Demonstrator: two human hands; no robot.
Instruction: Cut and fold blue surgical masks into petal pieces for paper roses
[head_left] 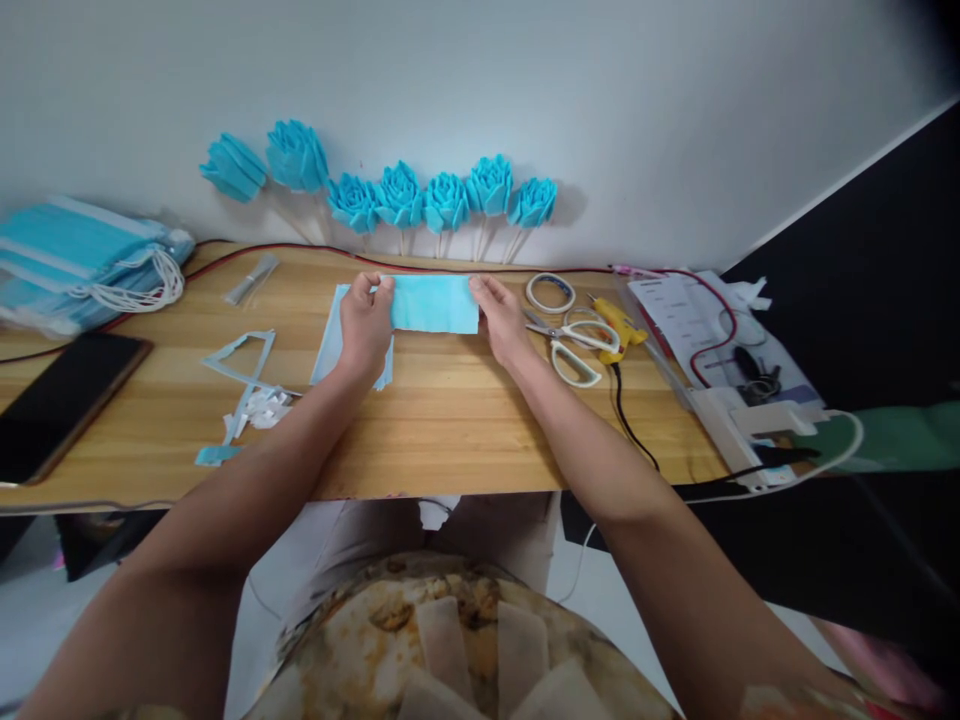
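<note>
A light blue folded sheet of mask fabric point(435, 303) is held just above the wooden table point(450, 420) between my two hands. My left hand point(366, 325) pinches its left end with thumb and fingers closed. My right hand point(499, 318) grips its right end the same way. Under my left hand lie more pale blue sheets point(328, 350) flat on the wood.
Several blue fabric roses on sticks point(420, 200) lean against the wall. A stack of face masks point(82, 262) and a dark phone point(64, 400) sit at left, with cut scraps point(244, 395). Scissors point(574, 345), tape roll point(550, 292), yellow glue gun point(616, 325) and cables lie right.
</note>
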